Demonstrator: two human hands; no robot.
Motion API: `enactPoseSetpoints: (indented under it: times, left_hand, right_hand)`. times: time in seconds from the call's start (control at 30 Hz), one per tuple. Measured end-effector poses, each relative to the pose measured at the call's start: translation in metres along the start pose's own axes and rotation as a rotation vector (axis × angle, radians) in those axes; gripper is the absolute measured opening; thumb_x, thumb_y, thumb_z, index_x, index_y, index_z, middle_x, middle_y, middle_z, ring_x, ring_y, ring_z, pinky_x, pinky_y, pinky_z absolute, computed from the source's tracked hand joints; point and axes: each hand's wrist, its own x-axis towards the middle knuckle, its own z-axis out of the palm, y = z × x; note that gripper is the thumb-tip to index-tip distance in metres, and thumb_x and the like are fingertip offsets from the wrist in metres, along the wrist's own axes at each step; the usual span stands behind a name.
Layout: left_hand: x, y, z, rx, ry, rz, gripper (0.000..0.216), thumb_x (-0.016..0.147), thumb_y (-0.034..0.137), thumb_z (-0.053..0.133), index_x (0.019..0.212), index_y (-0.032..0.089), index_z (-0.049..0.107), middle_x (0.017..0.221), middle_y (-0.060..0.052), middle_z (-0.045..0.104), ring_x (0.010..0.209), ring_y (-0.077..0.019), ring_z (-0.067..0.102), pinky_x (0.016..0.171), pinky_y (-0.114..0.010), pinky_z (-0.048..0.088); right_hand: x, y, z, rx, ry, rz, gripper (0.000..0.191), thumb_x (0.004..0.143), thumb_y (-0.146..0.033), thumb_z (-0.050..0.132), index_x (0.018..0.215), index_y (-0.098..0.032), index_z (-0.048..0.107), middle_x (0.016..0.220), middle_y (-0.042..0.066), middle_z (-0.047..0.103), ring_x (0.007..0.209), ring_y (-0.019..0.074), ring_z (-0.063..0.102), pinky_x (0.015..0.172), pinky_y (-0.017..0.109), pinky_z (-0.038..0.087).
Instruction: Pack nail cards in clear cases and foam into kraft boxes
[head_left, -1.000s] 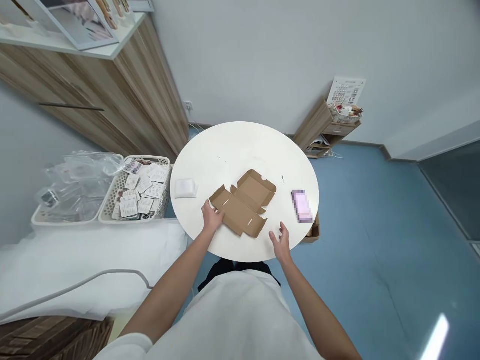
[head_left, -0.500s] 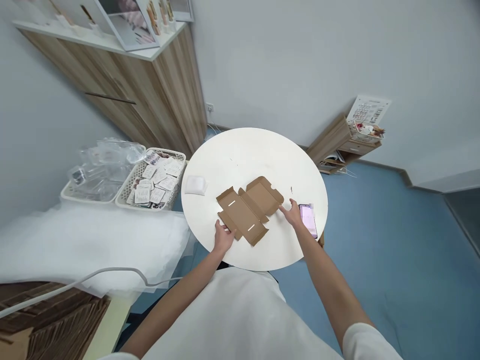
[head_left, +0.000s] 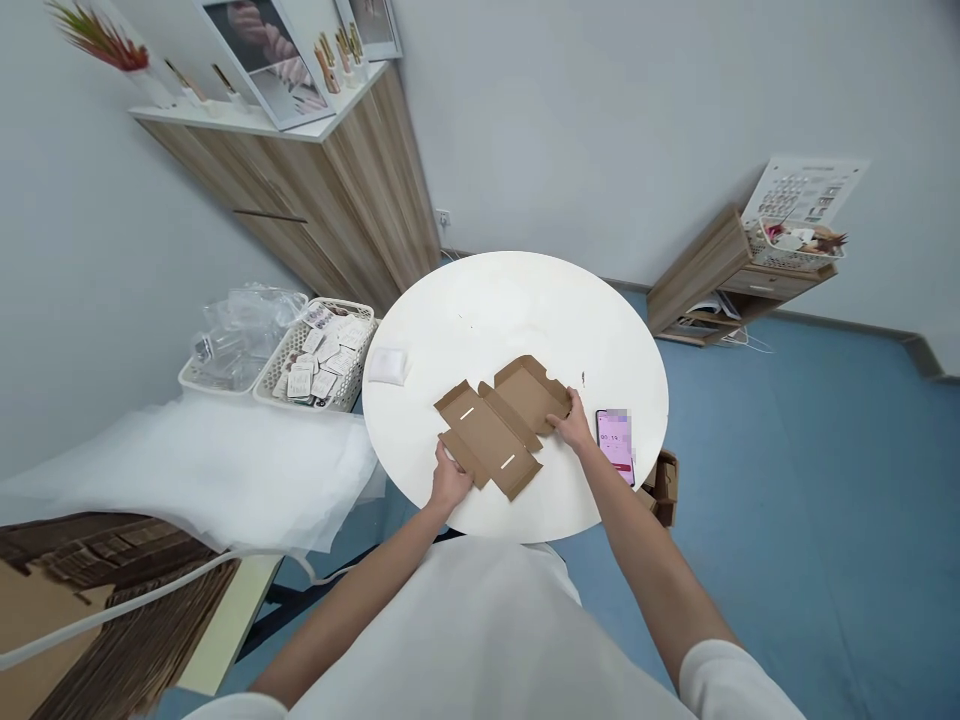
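Note:
A flat, unfolded brown cardboard box blank (head_left: 499, 422) lies on the round white table (head_left: 517, 310). My left hand (head_left: 450, 482) grips its near left flap at the table's front edge. My right hand (head_left: 574, 424) pinches the blank's right edge. Just right of that hand lies a phone (head_left: 616, 444) with a lit pink screen. A small clear plastic packet (head_left: 389, 364) rests at the table's left rim.
Left of the table stand two white baskets, one with printed cards (head_left: 322, 352) and one with clear bags (head_left: 232, 335). A wooden cabinet (head_left: 330, 190) is behind them. A low wooden shelf unit (head_left: 724, 275) stands at the right wall. Small cardboard boxes (head_left: 661, 482) sit under the table.
My right hand moved from the table's near edge, past the phone, onto the blank's right edge. My left hand shifted down the blank's left side. The view turned slightly.

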Motion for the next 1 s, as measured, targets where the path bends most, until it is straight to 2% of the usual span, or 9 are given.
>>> enactPoseSetpoints:
  times: [0.07,0.13,0.2,0.27,0.33,0.47,0.67,0.8,1.0]
  left_hand:
    - [0.0,0.0,0.002,0.007,0.068,-0.06,0.093,0.064,0.034,0.065,0.133,0.011,0.007,0.101,-0.012,0.055,0.094,-0.0236,0.057,0.081,-0.037,0.043]
    - [0.008,0.003,-0.004,0.051,0.219,-0.094,0.097,0.063,0.043,0.064,0.132,0.01,0.005,0.122,-0.02,0.04,0.114,-0.0267,0.043,0.091,-0.038,0.038]
    - [0.025,0.011,-0.016,0.111,0.32,-0.036,0.101,0.062,0.045,0.065,0.133,0.009,0.003,0.133,-0.022,0.023,0.128,-0.0282,0.021,0.1,-0.039,0.029]
    - [0.045,0.021,-0.031,0.142,0.288,0.101,0.101,0.063,0.04,0.066,0.134,0.012,0.0,0.139,-0.019,0.014,0.131,-0.0267,0.013,0.103,-0.038,0.026]
    - [0.064,0.032,-0.043,0.21,0.2,0.239,0.096,0.063,0.035,0.066,0.135,0.015,0.005,0.142,-0.016,0.009,0.132,-0.027,0.009,0.104,-0.039,0.022]
    - [0.083,0.04,-0.051,0.319,-0.01,0.295,0.078,0.069,0.03,0.059,0.133,0.015,0.017,0.134,-0.014,0.034,0.124,-0.0255,0.032,0.099,-0.036,0.03]
    - [0.075,0.025,-0.048,0.435,0.057,0.335,0.041,0.076,0.023,0.046,0.115,0.012,0.046,0.11,-0.011,0.056,0.101,-0.0215,0.053,0.083,-0.03,0.041]
    - [0.064,0.021,-0.05,0.425,0.025,0.356,0.025,0.077,0.021,0.041,0.097,0.015,0.056,0.095,-0.008,0.062,0.085,-0.0179,0.058,0.071,-0.026,0.042]
    - [0.05,0.022,-0.051,0.377,-0.025,0.404,0.019,0.077,0.021,0.042,0.087,0.018,0.057,0.087,-0.004,0.064,0.076,-0.0156,0.059,0.066,-0.024,0.042]
  right_hand:
    - [-0.01,-0.002,0.0,0.0,0.027,-0.011,0.091,0.062,-0.039,0.062,0.135,-0.015,0.012,0.143,0.013,0.01,0.13,0.0268,0.016,0.103,0.042,0.021]
    - [-0.029,-0.003,0.003,-0.033,0.088,0.034,0.094,0.064,-0.044,0.06,0.136,-0.016,0.008,0.144,0.013,0.005,0.131,0.0282,0.01,0.104,0.043,0.02]
    - [-0.055,0.0,0.012,-0.041,0.121,0.119,0.094,0.064,-0.048,0.058,0.136,-0.017,0.008,0.141,0.015,0.015,0.126,0.0286,0.025,0.099,0.04,0.029]
    - [-0.082,0.006,0.026,-0.023,0.047,0.2,0.093,0.064,-0.047,0.058,0.136,-0.016,0.009,0.134,0.017,0.028,0.111,0.0269,0.045,0.088,0.036,0.041]
    - [-0.104,0.013,0.039,-0.053,-0.001,0.225,0.092,0.061,-0.042,0.06,0.136,-0.015,0.013,0.123,0.016,0.041,0.101,0.0257,0.052,0.081,0.035,0.045]
    - [-0.116,0.018,0.051,-0.124,-0.01,0.193,0.078,0.064,-0.025,0.053,0.134,-0.017,0.019,0.101,0.007,0.054,0.089,0.0219,0.057,0.075,0.032,0.046]
    - [-0.1,0.012,0.037,-0.05,0.08,0.161,0.069,0.066,-0.022,0.046,0.131,-0.019,0.022,0.108,0.008,0.055,0.076,0.0164,0.06,0.069,0.029,0.048]
    - [-0.096,0.008,0.035,0.141,0.111,0.222,0.064,0.065,-0.022,0.048,0.127,-0.017,0.03,0.114,0.011,0.053,0.08,0.0156,0.06,0.069,0.027,0.049]
    - [-0.094,-0.002,0.037,0.372,0.053,0.207,0.038,0.068,-0.022,0.046,0.105,-0.016,0.051,0.107,0.01,0.06,0.088,0.0179,0.061,0.073,0.028,0.05]
